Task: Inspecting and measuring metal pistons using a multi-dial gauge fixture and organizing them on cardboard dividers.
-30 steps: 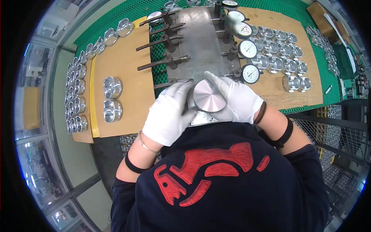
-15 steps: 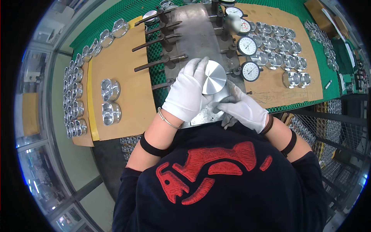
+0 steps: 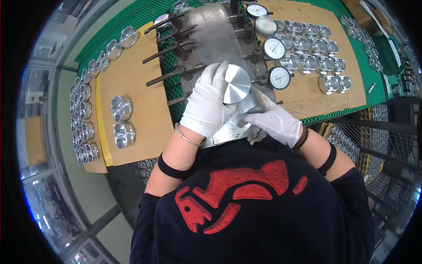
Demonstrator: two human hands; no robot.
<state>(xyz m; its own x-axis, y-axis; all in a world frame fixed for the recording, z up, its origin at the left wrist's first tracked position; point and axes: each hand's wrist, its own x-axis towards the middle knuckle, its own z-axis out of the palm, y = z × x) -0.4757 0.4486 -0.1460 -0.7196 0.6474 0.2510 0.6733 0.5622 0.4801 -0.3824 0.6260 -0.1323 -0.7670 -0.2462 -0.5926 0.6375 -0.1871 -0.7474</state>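
Note:
My left hand (image 3: 204,103), in a white glove, grips a round, shiny piston (image 3: 238,84) from its left side. The piston's flat, bright top faces up, and its lower part is hidden. It is over the near part of a grey steel plate (image 3: 213,33). Just below and right of the piston is my right hand (image 3: 277,123), also white-gloved with greyed fingertips. Its fingers are bent and apart, one pointing up close to the piston's edge; I make out nothing held in them. A dial gauge (image 3: 279,78) stands right of the piston.
Clamp bars (image 3: 173,75) stick out left of the plate; another dial gauge (image 3: 274,48) stands farther up its right side. Two pistons (image 3: 124,134) stand on the left cardboard (image 3: 143,88), with rows of pistons (image 3: 82,110) beyond. More pistons (image 3: 309,64) fill the right cardboard.
The whole view has shifted a little, so the bench appears slightly farther left. Both hands and the piston keep nearly the same places relative to the plate.

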